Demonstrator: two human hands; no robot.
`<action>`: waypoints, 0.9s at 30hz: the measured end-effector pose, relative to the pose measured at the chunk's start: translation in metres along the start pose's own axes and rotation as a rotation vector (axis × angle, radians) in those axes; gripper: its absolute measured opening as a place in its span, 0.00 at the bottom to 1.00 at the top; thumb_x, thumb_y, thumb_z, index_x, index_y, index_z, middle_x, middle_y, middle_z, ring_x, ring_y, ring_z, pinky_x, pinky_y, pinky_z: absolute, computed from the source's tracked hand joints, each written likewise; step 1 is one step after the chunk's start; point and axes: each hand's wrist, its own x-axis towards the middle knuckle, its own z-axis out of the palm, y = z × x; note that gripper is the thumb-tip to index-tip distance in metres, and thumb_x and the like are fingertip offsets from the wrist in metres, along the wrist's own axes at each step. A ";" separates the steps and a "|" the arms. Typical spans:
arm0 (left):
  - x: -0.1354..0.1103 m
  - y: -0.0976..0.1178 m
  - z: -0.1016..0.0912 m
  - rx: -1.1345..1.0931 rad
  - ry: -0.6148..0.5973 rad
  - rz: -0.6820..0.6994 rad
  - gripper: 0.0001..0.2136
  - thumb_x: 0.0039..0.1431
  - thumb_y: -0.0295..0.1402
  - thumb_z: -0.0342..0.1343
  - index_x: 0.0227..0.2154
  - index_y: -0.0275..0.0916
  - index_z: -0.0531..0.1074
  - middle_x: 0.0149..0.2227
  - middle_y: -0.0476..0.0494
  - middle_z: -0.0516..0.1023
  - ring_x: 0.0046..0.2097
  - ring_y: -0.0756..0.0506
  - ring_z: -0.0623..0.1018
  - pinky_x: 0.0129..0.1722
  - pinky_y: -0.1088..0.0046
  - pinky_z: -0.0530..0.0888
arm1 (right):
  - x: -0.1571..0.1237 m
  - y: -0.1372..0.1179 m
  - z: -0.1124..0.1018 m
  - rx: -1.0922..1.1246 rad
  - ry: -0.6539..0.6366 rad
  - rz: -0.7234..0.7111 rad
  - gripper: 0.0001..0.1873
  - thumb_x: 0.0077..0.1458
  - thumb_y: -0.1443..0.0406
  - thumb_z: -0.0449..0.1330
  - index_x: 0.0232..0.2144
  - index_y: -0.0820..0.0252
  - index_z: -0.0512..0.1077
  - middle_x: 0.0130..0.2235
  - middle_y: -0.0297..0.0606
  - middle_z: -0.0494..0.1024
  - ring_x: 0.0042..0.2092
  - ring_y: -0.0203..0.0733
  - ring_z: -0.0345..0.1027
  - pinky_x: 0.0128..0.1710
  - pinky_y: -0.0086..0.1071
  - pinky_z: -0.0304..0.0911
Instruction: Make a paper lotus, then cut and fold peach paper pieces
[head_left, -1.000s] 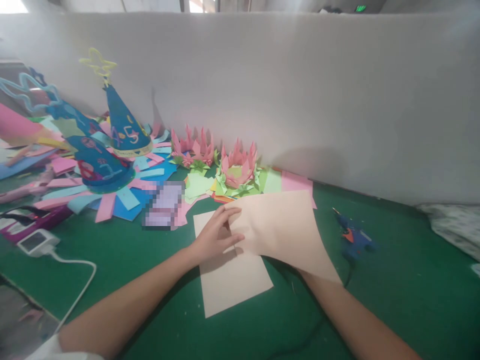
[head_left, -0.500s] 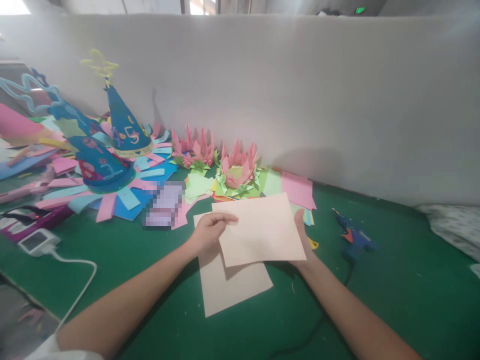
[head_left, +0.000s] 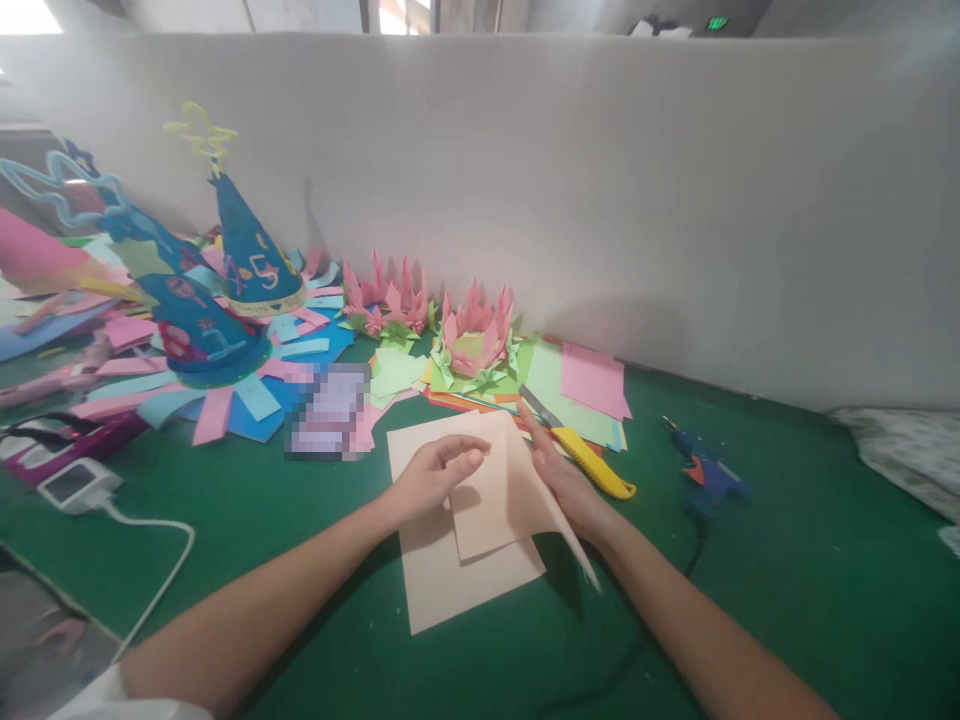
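Note:
A cream sheet of paper (head_left: 484,515) is bent, its right part standing up steeply and its left part lying low over a second cream sheet (head_left: 424,585). Above the bent sheet's left part hovers my left hand (head_left: 435,478), fingers loosely curved and thumb apart from them, with a shadow beneath. Against the outer side of the raised part rests my right hand (head_left: 566,485), fingers stretched out along the paper. A yellow utility knife (head_left: 592,462) lies just beyond my right hand.
Pink paper lotus flowers (head_left: 478,335) and coloured paper (head_left: 592,380) are at the back. Decorated blue cone hats (head_left: 251,245) stand left, behind a blurred phone-like object (head_left: 330,410). A blue glue gun (head_left: 716,480) lies right. A white cable (head_left: 184,540) runs along the left.
The upper sheet has gone from flat and raised to bent and lower. My right hand has moved left, pushing its right side up and uncovering the knife. My left hand's fingers have loosened.

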 end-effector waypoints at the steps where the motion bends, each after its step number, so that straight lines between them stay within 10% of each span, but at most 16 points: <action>1: 0.000 -0.001 0.001 -0.037 -0.026 0.012 0.23 0.51 0.52 0.56 0.41 0.38 0.74 0.43 0.40 0.77 0.45 0.40 0.75 0.46 0.64 0.69 | -0.001 0.000 0.002 0.027 -0.034 0.018 0.44 0.48 0.46 0.60 0.63 0.45 0.47 0.55 0.38 0.69 0.50 0.50 0.70 0.46 0.44 0.67; 7: -0.006 -0.002 0.012 -0.218 -0.147 -0.020 0.23 0.47 0.48 0.62 0.41 0.36 0.71 0.39 0.41 0.77 0.40 0.41 0.76 0.38 0.68 0.72 | 0.005 0.009 0.011 0.087 -0.002 0.025 0.40 0.49 0.55 0.64 0.60 0.48 0.50 0.53 0.40 0.72 0.48 0.45 0.71 0.44 0.37 0.68; 14: 0.001 -0.011 0.011 -0.026 0.145 0.020 0.15 0.49 0.44 0.61 0.27 0.35 0.72 0.29 0.46 0.73 0.34 0.47 0.73 0.34 0.72 0.70 | 0.007 0.009 0.008 0.141 0.031 0.072 0.30 0.47 0.54 0.64 0.52 0.53 0.62 0.49 0.40 0.75 0.43 0.47 0.73 0.40 0.38 0.70; 27: 0.004 -0.005 0.011 -0.428 0.217 -0.037 0.26 0.43 0.38 0.66 0.42 0.42 0.57 0.33 0.51 0.71 0.33 0.50 0.74 0.31 0.75 0.71 | 0.006 0.007 0.006 0.106 0.057 0.091 0.29 0.40 0.61 0.69 0.46 0.56 0.68 0.46 0.40 0.77 0.43 0.48 0.73 0.46 0.44 0.67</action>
